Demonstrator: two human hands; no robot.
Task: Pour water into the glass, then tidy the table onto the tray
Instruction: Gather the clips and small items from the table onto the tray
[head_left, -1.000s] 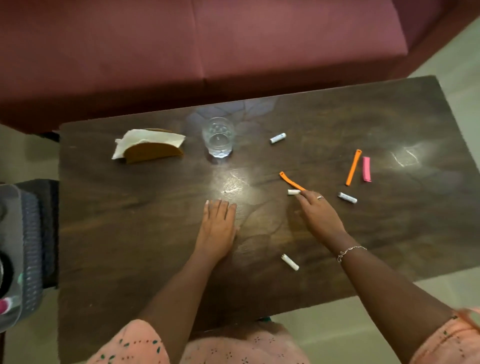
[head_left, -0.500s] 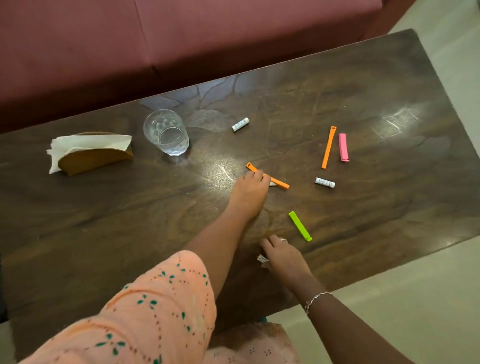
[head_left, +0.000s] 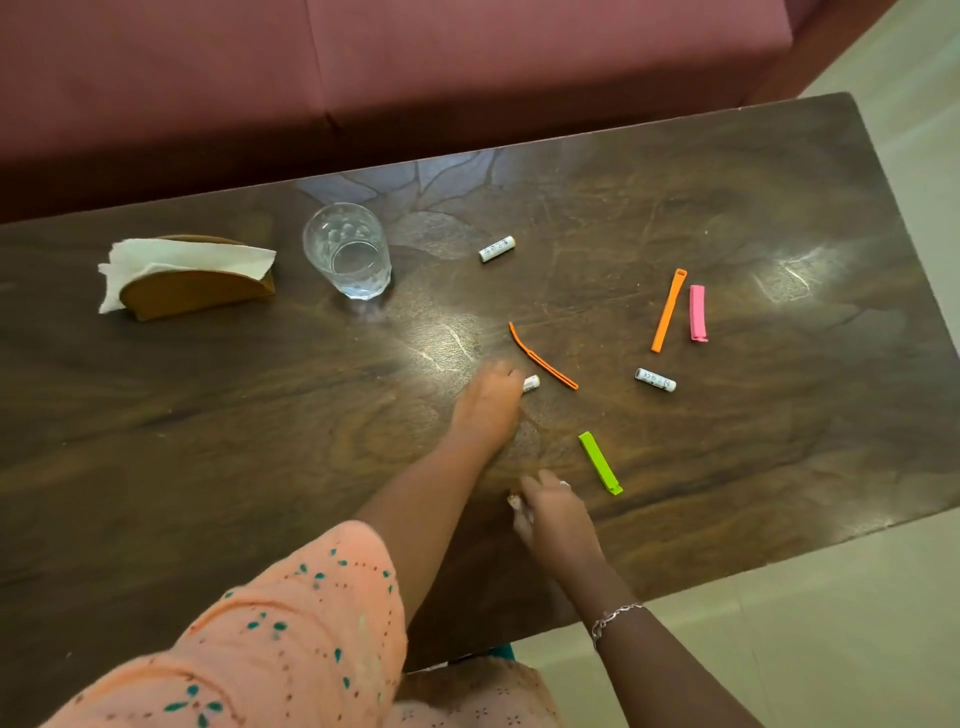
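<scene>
On the desk (head_left: 208, 441) little has shifted in the last half second. The left hand (head_left: 488, 402) has drawn back a touch from the bent orange clip (head_left: 543, 358), so the end of the middle battery (head_left: 531, 383) now peeks out at its fingertips. The right hand (head_left: 558, 514) stays at the near edge beside the green clip (head_left: 600, 462).

The glass (head_left: 347, 252) stands upright towards the far left, with what looks like a little water low in it. Just beside it the napkin holder (head_left: 192, 293) holds white napkins (head_left: 182, 254).

The left arm reaches forward, its fingers bent down onto the middle battery. Whether they pinch it I cannot tell. The right hand's fingers curl round the near battery (head_left: 514, 501), though that spot is blurred.

Further off lie the far battery (head_left: 497, 248), the right-side battery (head_left: 655, 379), the straight orange clip (head_left: 669, 310) and the pink clip (head_left: 697, 313) just beside it.
</scene>
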